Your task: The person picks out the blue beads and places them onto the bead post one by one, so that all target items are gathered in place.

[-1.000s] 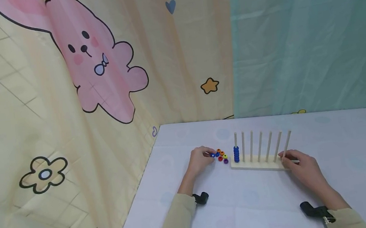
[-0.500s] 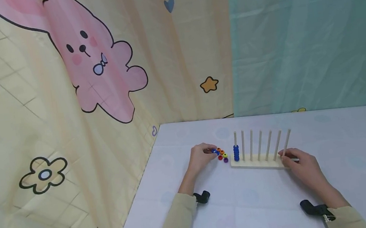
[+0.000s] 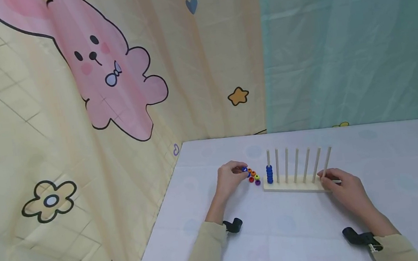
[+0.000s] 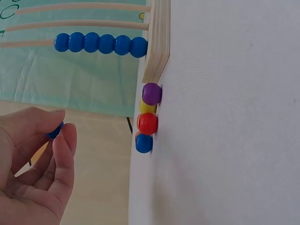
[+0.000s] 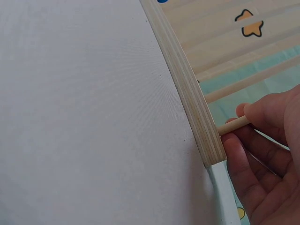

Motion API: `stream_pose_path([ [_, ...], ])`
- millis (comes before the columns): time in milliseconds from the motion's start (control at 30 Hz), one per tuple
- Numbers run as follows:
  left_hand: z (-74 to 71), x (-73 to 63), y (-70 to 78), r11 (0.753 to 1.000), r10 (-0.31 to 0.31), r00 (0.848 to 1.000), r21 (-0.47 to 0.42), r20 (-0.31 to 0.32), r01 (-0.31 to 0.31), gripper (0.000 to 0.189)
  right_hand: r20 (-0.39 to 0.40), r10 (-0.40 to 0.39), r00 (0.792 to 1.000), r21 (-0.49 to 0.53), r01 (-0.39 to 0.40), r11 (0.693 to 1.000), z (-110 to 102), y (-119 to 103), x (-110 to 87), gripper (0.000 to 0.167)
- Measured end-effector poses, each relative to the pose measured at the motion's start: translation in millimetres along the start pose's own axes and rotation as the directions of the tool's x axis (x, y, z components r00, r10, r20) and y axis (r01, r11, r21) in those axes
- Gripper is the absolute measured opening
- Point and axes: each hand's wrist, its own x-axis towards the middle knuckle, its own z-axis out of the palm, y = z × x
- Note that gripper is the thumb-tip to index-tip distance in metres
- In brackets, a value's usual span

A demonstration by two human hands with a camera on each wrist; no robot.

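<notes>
Between the thumb and fingertips of my left hand [image 3: 228, 179] a blue bead [image 4: 55, 131] is pinched, raised off the table beside a small group of loose beads. A wooden peg rack [image 3: 294, 186] with a row of upright pegs stands to the right. Its leftmost peg carries a stack of blue beads [image 3: 270, 174]; the other pegs are bare. At the rack's right end my right hand [image 3: 345, 186] holds the last peg [image 5: 234, 125] low down, its fingers close against the base.
Loose beads lie left of the rack, among them a purple bead [image 4: 152, 94], a yellow bead [image 4: 147, 106], a red bead [image 4: 147, 123] and another blue bead [image 4: 144, 143]. The white-covered table [image 3: 290, 229] meets printed curtains [image 3: 201, 62] at the back and left.
My left hand has picked a blue bead from the loose group and lifted it slightly, moving a little up and right. My right hand keeps its hold on the end peg.
</notes>
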Motion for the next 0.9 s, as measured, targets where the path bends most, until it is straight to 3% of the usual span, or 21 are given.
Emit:
stream_pose_path([
  [300, 1.0, 1.3, 5.6, 0.999, 0.044, 0.999, -0.009, -0.032, -0.044, 0.021, 0.01, 0.016, 1.0, 0.007, -0.016, 1.0, -2, -6, -0.8, 0.025],
  [900, 4.3, 1.4, 20.0, 0.996, 0.064, 0.997, -0.051, -0.048, -0.066, 0.02, -0.001, 0.004, 1.0, 0.001, -0.004, 1.0, -1, -5, -0.7, 0.024],
])
